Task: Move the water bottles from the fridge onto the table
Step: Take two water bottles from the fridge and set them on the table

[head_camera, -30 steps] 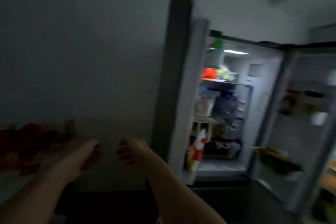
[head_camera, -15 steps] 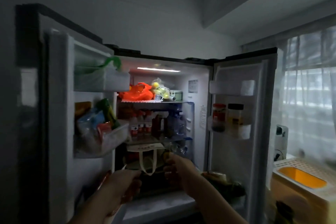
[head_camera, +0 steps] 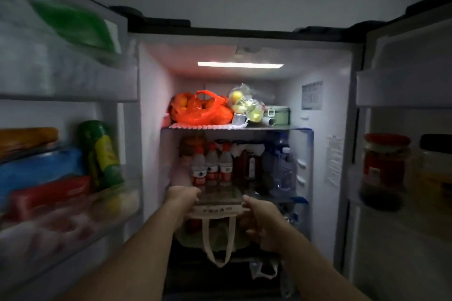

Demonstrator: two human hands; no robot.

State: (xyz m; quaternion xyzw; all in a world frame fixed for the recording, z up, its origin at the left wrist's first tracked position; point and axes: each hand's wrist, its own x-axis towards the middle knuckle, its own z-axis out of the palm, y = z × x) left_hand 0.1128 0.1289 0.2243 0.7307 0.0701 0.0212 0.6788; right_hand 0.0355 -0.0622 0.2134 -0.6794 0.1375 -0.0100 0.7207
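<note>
Three small water bottles (head_camera: 211,166) with red caps and red labels stand side by side on the fridge's middle shelf (head_camera: 300,129), left of centre. My left hand (head_camera: 183,195) reaches in just below and in front of the leftmost bottle, holding nothing. My right hand (head_camera: 261,217) is lower and to the right, fingers loosely apart, also holding nothing and clear of the bottles. Larger clear bottles (head_camera: 283,171) stand at the right of the same shelf. The table is out of view.
Both fridge doors stand open, with packed racks on the left door (head_camera: 61,178) and jars (head_camera: 384,166) on the right door. An orange bag of fruit (head_camera: 200,110) lies on the top shelf. A cloth tote bag (head_camera: 217,234) hangs below my hands.
The view has swung from the wall to face the open fridge and closed in. Both hands have moved forward and up to the middle shelf.
</note>
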